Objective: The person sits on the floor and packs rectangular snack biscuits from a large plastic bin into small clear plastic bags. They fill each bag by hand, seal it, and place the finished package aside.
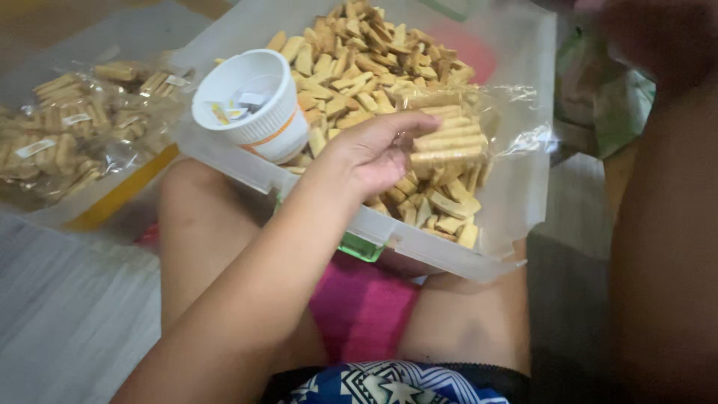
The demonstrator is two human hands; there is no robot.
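— On the lap: clear plastic tub (516,187) heaped with tan biscuit sticks (359,67). White cup (250,101) with small paper slips propped at the tub's near left corner.

— And the left hand (374,153)?

— Over the tub, fingers (407,123) curled on a clear bag (456,135) of stacked sticks.

— Right hand (658,37)?

— Blurred at top right; grip impossible to tell.

— Elsewhere?

— Filled bags (75,135) lying at far left.
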